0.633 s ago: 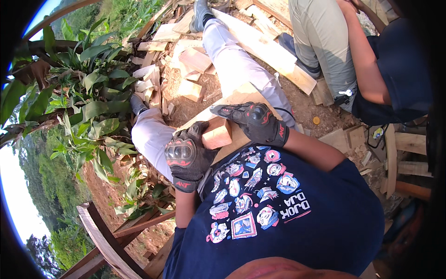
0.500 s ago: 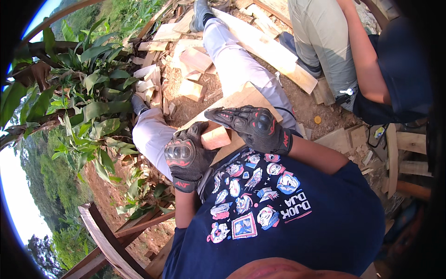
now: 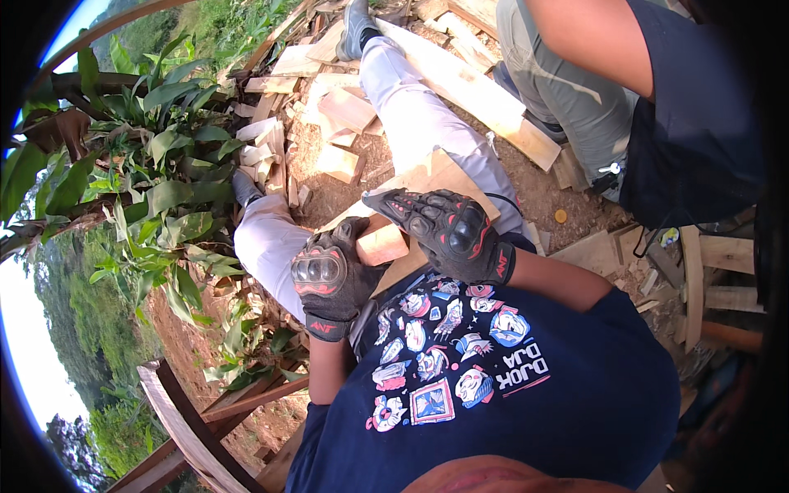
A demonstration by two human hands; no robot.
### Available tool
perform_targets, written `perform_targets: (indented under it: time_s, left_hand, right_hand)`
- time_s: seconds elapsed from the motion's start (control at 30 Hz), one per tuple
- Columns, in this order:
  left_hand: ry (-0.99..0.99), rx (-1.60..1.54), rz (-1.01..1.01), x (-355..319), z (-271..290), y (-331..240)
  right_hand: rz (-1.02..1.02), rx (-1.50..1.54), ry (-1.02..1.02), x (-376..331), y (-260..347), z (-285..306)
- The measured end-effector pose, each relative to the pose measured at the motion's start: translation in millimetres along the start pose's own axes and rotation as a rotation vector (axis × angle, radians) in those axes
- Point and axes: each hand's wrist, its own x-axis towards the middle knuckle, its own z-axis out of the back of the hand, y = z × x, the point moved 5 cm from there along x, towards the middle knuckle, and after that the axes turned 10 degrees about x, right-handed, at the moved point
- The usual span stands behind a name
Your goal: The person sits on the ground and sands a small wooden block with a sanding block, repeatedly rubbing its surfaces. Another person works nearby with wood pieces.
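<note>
Both hands wear black padded gloves with red trim. My left hand is curled against the left side of a small wooden block and grips it. The block's cut end faces me. Beneath it a flat, pale wooden board lies slantwise across my lap. My right hand lies over the board and the block's far right part, fingers stretched out together toward the left. Its thumb and palm are hidden, as is the block's far end.
Offcuts and chips litter the ground ahead. A long plank runs beside my outstretched leg. At the right sits another person. Leafy plants grow on the left; a curved timber stands lower left.
My right hand has shifted very slightly; my left hand and the block stay in place. The person at the right has leaned forward, and their arm has moved up and left.
</note>
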Motion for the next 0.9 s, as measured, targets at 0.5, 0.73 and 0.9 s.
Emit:
perform_targets:
  time_s: [0.5, 0.73, 0.9]
  left_hand:
    - [-0.097, 0.029, -0.001, 5, 7, -8]
    - [-0.042, 0.037, 0.009, 4, 2, -6]
    - [-0.038, -0.036, 0.048, -9, -5, 5]
  right_hand:
    - [-0.071, -0.058, 0.025, 4, -10, 1]
    - [-0.219, 0.039, 0.129, -1, -35, -18]
    - [-0.008, 0.099, -0.056, 16, 13, 9]
